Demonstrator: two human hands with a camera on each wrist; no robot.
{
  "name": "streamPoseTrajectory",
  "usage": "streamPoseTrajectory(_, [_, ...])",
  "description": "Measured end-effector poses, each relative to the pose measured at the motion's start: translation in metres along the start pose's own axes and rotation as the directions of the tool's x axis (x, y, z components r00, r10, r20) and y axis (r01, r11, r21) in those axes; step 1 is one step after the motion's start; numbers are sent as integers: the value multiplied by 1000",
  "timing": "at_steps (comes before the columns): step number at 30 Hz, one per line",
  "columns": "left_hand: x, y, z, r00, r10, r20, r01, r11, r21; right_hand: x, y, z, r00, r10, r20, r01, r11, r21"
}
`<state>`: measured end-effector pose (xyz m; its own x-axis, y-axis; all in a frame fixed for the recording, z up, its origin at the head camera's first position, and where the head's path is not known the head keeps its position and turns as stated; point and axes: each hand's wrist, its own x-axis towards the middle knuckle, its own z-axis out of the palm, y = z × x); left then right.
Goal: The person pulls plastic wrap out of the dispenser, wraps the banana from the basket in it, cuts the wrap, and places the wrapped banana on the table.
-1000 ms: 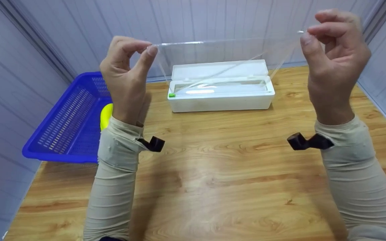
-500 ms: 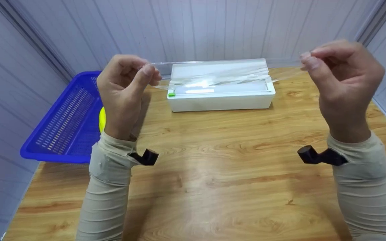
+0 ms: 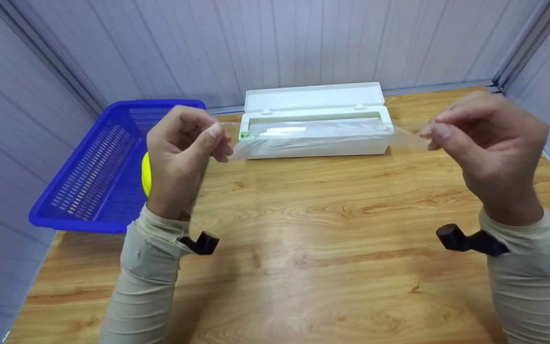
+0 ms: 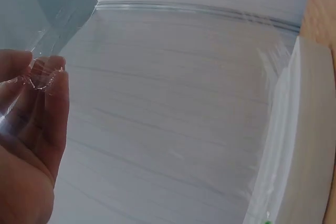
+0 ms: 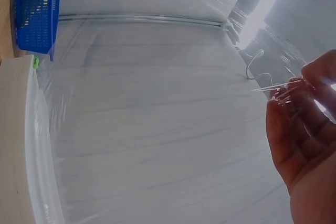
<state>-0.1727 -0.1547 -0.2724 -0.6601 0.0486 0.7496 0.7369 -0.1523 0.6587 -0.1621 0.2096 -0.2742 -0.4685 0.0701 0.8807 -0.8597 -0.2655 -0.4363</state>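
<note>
Clearly, you have the film [image 3: 320,143] stretched between your two hands, across the front of the white box [image 3: 314,113] and up off the table [image 3: 303,248]. Your left hand [image 3: 174,157] pinches one end of its near edge between thumb and fingers, and your right hand [image 3: 504,148] pinches the other end likewise. Both wrist views show it crinkled at your fingertips, and it appears to run back to the box, whose lid [image 3: 314,97] stands raised behind.

Expect the film to weigh almost nothing and to have no stiffness of its own: it probably sags, folds or clings to itself as soon as the tension drops. It looks smooth and glossy, so it may slide under a loose pinch, and being so thin it could tear if you pull hard at one point. The outer ends of the edge seem the best places to hold, with even tension on both sides; taking it mid-edge would likely bunch it. The box looks like rigid plastic and should be easy to steady by its ends.

As for brands, labels or writing, you can read none on the box, its green tab [image 3: 245,135] or the blue basket [image 3: 77,225].
</note>
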Motion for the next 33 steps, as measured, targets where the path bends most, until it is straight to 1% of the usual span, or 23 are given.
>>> streamPoseTrajectory(2, [-5, 1, -1, 999, -28, 15, 27, 999, 23, -2, -2, 0, 999, 9, 35, -10, 999, 31])
streamPoseTrajectory(5, [-11, 0, -3, 996, -70, 55, 67, 997, 45, -5, -6, -2, 993, 17, 114, -26, 996, 84])
streamPoseTrajectory(7, [-15, -1, -6, 991, -90, 97, 84, 995, 62, -7, -7, -4, 984, 21, 176, -40, 994, 105])
streamPoseTrajectory(9, [-20, -3, -9, 982, -111, 155, 101, 992, 71, -10, -10, -7, 969, 38, 245, -67, 991, 113])
streamPoseTrajectory(11, [-25, -3, -11, 967, -141, 214, 125, 988, 85, -13, -12, -10, 950, 63, 307, -103, 988, 118])
streamPoseTrajectory(12, [-27, -3, -13, 956, -163, 244, 144, 985, 94, -15, -13, -11, 938, 78, 339, -123, 986, 113])
streamPoseTrajectory(14, [-33, -1, -16, 931, -211, 297, 182, 976, 123, -17, -16, -13, 908, 102, 407, -157, 982, 104])
streamPoseTrajectory(15, [-35, 0, -18, 918, -236, 317, 199, 969, 146, -18, -16, -13, 889, 108, 445, -167, 981, 98])
streamPoseTrajectory(16, [-38, 1, -19, 905, -260, 336, 214, 962, 169, -19, -17, -14, 870, 112, 481, -176, 980, 90])
streamPoseTrajectory(18, [-43, 3, -23, 881, -298, 368, 229, 949, 218, -18, -18, -15, 822, 116, 557, -180, 982, 62])
streamPoseTrajectory(21, [-51, 3, -27, 850, -324, 414, 232, 938, 258, -16, -19, -16, 744, 117, 658, -168, 986, 15])
streamPoseTrajectory(24, [-60, -1, -29, 821, -333, 463, 237, 938, 254, -16, -21, -18, 650, 167, 741, -171, 983, -71])
streamPoseTrajectory(27, [-70, -8, -29, 794, -348, 499, 258, 936, 241, -18, -21, -21, 540, 249, 804, -201, 966, -164])
streamPoseTrajectory(29, [-78, -14, -28, 777, -364, 513, 277, 930, 240, -22, -18, -22, 468, 286, 836, -228, 953, -199])
streamPoseTrajectory(31, [-84, -19, -27, 758, -385, 527, 295, 922, 250, -28, -12, -24, 408, 306, 860, -251, 944, -216])
streamPoseTrajectory(33, [-89, -24, -26, 732, -411, 543, 313, 911, 268, -35, -6, -26, 357, 320, 877, -273, 934, -230])
